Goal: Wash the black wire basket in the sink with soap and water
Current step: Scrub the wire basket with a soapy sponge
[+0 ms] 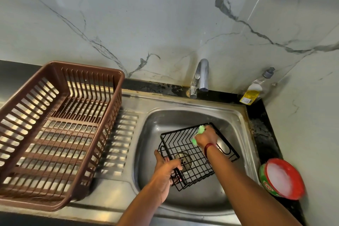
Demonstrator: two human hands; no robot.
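Currently, one black wire basket point(194, 154) sits tilted inside the single stainless-steel sink point(236, 115), over the round drain. It is a rectangular grid of thin coated wire. The left hand point(166, 170) grips the basket's near-left edge, fingers curled round the wires. The right hand point(206, 136) holds one green scrubber point(197, 135), fingers closed on it, pressed against the basket's far rim. A dark red band circles the right wrist.

Relative to the sink: one chrome tap point(200, 77) stands behind the bowl. One clear plastic bottle point(256, 88) with a grey cap and yellow label stands at the back-right corner; its label text is too small to read. One round tub point(282, 178), red-rimmed with a green side, lies tilted at the right edge, filled with white soap; its red lettering is only partly legible. One brown slatted plastic dish rack point(55, 130) rests on the ribbed steel drainboard to the left.
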